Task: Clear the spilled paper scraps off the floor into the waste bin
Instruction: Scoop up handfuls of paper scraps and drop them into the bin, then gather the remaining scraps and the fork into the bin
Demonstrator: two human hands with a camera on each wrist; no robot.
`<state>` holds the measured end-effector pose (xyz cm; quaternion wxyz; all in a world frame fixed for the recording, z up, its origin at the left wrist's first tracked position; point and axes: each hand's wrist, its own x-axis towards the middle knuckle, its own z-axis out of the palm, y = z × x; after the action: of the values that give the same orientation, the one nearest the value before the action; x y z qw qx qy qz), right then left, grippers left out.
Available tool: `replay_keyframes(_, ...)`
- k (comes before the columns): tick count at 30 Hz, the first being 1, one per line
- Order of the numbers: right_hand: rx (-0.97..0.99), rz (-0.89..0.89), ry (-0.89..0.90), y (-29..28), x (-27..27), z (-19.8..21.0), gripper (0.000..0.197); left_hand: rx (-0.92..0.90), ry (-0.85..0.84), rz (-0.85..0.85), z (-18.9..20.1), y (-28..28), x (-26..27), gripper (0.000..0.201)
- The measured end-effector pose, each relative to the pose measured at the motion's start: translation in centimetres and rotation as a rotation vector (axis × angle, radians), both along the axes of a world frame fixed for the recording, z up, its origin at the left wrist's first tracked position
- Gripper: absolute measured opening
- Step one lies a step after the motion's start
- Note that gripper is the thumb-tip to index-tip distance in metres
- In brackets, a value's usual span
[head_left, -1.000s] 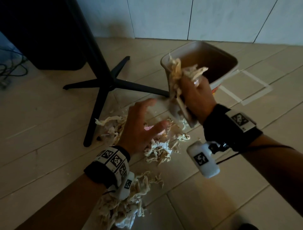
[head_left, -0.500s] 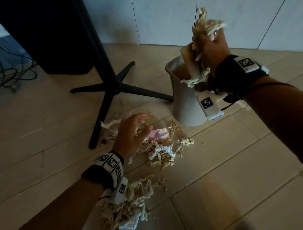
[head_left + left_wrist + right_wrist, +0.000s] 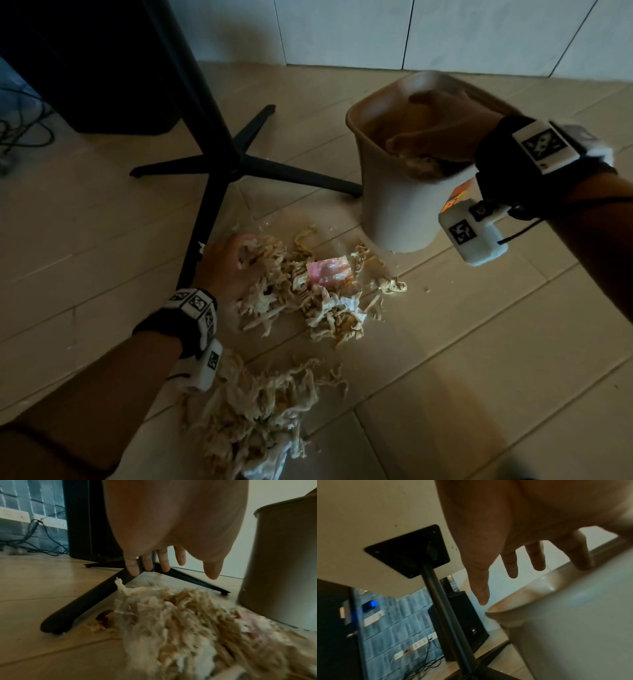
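1. While the right hand (image 3: 442, 128) hangs spread and empty over the waste bin (image 3: 397, 212), the left hand (image 3: 233, 263) rests loose-fingered on the paper scraps (image 3: 308, 294).
2. The scraps lie on the floor (image 3: 479, 342) just left of the bin, nearer the left hand.

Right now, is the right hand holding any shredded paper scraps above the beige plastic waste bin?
No: the right hand hangs over the beige plastic waste bin with fingers spread and nothing between them.

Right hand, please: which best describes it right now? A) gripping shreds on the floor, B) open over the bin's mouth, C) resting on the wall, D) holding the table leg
B: the right hand is spread, fingers straight and empty, above the bin.
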<state>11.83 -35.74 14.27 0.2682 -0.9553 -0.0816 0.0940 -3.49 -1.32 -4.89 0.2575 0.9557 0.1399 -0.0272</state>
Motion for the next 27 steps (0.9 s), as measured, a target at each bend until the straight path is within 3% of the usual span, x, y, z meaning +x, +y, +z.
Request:
replay_keyframes(3,-0.005,0.089,-0.127,1.4,-2.4,0.0,0.071,0.053,0.094,0.027,-0.2,1.7,1.7,0.065)
replay_keyframes(7,0.147,0.336,-0.487,3.5,-6.4,-2.1,0.040,0.059,0.204,0.067,0.0,2.1,4.6,0.070)
replay_keyframes(10,0.261,0.550,-0.566,4.3,-8.8,-5.0,0.025,0.036,0.265,0.030,0.1,1.9,6.8,0.082)
replay_keyframes(12,0.241,0.631,-0.456,4.5,-9.8,-7.5,0.026,0.050,0.304,-0.007,0.2,1.8,8.6,0.088)
replay_keyframes(16,-0.064,0.478,-0.018,3.7,-10.3,-13.2,0.046,0.041,0.406,0.007,0.0,2.5,11.9,0.117)
replay_keyframes(18,-0.201,0.400,0.124,2.6,-10.1,-15.9,0.054,0.034,0.447,0.013,-1.2,3.0,13.0,0.107)
replay_keyframes(22,-0.309,0.266,0.291,0.6,-10.1,-19.7,0.065,-0.056,0.504,-0.042,-2.6,1.4,13.8,0.096)
replay_keyframes(24,-0.316,0.220,0.348,0.3,-10.2,-21.0,0.067,-0.065,0.537,-0.049,-3.5,0.6,13.7,0.100)
replay_keyframes(27,-0.229,0.163,0.383,0.4,-10.3,-22.0,0.065,0.057,0.568,-0.075,-4.1,-1.3,13.2,0.109)
